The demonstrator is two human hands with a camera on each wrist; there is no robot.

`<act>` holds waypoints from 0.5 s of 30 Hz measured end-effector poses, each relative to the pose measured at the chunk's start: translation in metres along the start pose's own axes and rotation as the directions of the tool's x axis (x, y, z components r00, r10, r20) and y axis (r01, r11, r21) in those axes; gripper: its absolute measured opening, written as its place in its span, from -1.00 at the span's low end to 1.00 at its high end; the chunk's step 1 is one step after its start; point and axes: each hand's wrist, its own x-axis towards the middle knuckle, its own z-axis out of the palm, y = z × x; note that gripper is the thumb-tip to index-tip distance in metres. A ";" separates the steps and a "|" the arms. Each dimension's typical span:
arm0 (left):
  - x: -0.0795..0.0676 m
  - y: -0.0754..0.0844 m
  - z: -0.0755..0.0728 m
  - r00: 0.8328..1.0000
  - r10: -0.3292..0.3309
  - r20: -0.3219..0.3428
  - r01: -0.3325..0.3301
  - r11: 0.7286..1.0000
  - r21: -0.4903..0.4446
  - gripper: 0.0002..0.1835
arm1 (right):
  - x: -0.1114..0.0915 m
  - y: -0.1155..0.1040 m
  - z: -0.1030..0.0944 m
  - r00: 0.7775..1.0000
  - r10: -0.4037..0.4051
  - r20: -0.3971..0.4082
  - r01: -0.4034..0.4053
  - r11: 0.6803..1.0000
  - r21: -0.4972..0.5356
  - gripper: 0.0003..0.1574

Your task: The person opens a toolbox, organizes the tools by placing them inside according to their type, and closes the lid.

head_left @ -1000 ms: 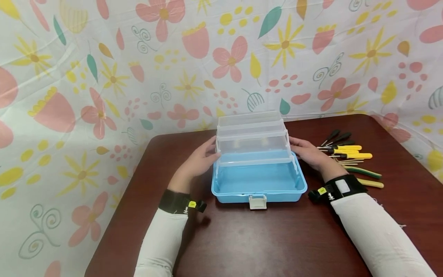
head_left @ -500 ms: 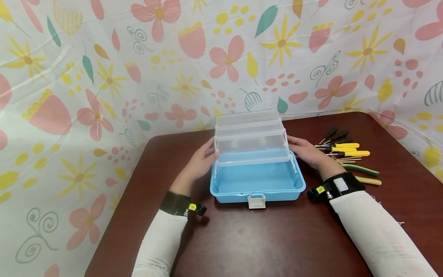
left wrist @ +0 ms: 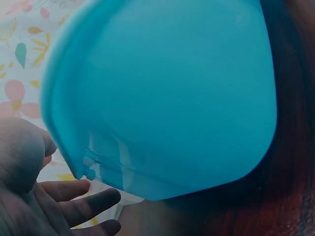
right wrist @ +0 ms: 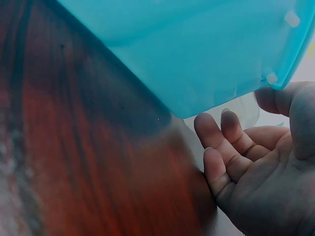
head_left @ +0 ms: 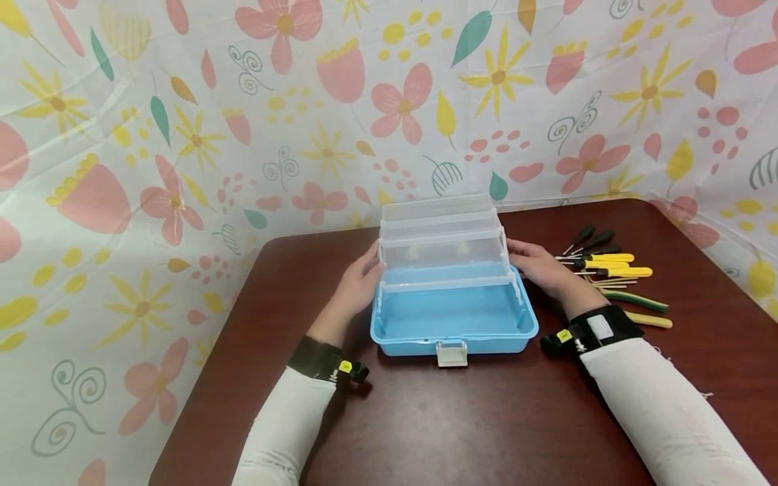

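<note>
A light blue toolbox (head_left: 452, 345) stands on the table, its clear plastic trays (head_left: 440, 251) raised and fanned out toward the back. Its lower compartment holds nothing. At the left end, my left hand (head_left: 358, 283) is beside the trays with the thumb up; in the left wrist view its fingers (left wrist: 88, 206) are loosely extended near the box's back corner. My right hand (head_left: 537, 264) is at the opposite end. In the right wrist view its thumb (right wrist: 275, 101) is right at the box's corner, and the relaxed, slightly bent fingers (right wrist: 214, 135) are behind the wall.
To the right lie black-handled screwdrivers (head_left: 600, 237), several yellow-handled screwdrivers (head_left: 626, 272), thin metal rods (head_left: 614, 283) and a tool with green and yellow handles (head_left: 638, 299). A grey latch (head_left: 452, 355) hangs at the box's front. A flowered cloth (head_left: 243, 135) hangs behind the table (head_left: 425, 432).
My left wrist has shifted slightly to the right. The toolbox, its trays and my right hand stay in place, apart from a small sway of the head view.
</note>
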 end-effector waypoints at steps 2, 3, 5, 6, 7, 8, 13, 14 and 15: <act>0.000 0.000 0.001 1.000 0.006 -0.012 -0.006 1.000 0.008 -0.40 | 0.000 0.001 0.000 1.000 -0.001 -0.003 0.001 1.000 -0.004 -0.15; 0.000 0.000 0.002 1.000 0.008 -0.016 -0.008 1.000 0.011 -0.40 | 0.000 0.002 0.000 1.000 -0.002 -0.004 0.002 1.000 -0.005 -0.14; 0.000 0.000 0.002 1.000 0.006 -0.023 -0.006 1.000 0.018 -0.41 | 0.000 0.003 -0.001 1.000 -0.002 -0.004 0.002 1.000 -0.009 -0.15; 0.000 0.000 0.003 1.000 0.003 -0.025 -0.002 1.000 0.019 -0.42 | 0.001 0.003 -0.001 1.000 -0.002 -0.002 0.002 1.000 -0.012 -0.15; 0.000 0.000 0.003 1.000 0.000 -0.025 0.001 1.000 0.022 -0.42 | 0.001 0.003 -0.001 1.000 -0.003 0.000 0.003 1.000 -0.012 -0.15; 0.000 0.000 0.003 1.000 0.000 -0.024 0.001 1.000 0.022 -0.42 | 0.001 0.003 -0.002 1.000 -0.004 0.000 0.004 1.000 -0.011 -0.16; 0.001 0.001 0.004 1.000 -0.003 -0.016 0.003 1.000 -0.007 -0.40 | 0.001 0.002 -0.002 1.000 -0.004 0.003 0.004 1.000 -0.010 -0.17; 0.001 0.002 0.004 1.000 0.000 -0.010 0.000 1.000 -0.015 -0.39 | 0.001 0.002 -0.002 1.000 -0.002 0.003 0.002 1.000 -0.009 -0.16; 0.001 0.003 0.004 1.000 0.003 -0.003 -0.003 1.000 -0.019 -0.37 | 0.001 0.002 -0.002 1.000 0.000 0.003 0.000 1.000 -0.008 -0.16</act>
